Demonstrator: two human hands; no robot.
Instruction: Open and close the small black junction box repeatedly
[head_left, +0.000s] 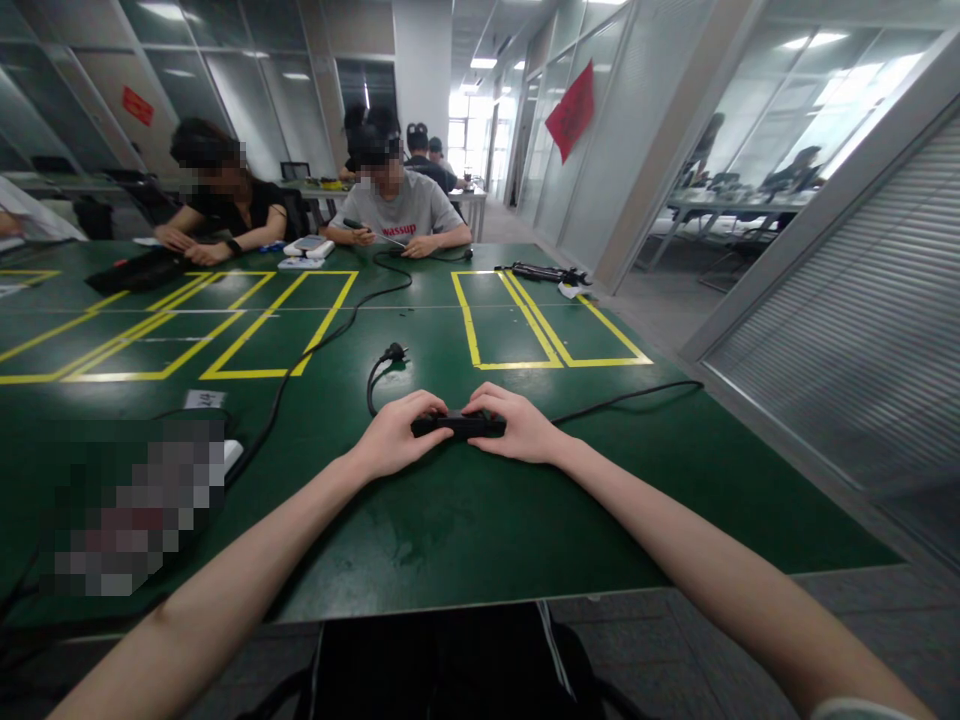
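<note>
In front of me on the green table, both hands grip a black oblong block with cords, like a power adapter [461, 424]. My left hand [401, 430] holds its left end, thumb along the near side and fingers over the far side. The right end is pinched the same way by my right hand [519, 422]. A black mains plug [394, 352] lies beyond my left hand, its cord running back toward that hand. From behind my right hand a black cable [630, 398] stretches to the right. Fingers cover both ends of the block.
Yellow tape outlines [517, 365] mark the green table [480, 560]. A long black cable [330, 340] crosses at left, near a blurred-out object [142, 510] and a paper label [204, 399]. A folded black tripod-like thing [544, 272] lies far right. Two people sit opposite, handling things.
</note>
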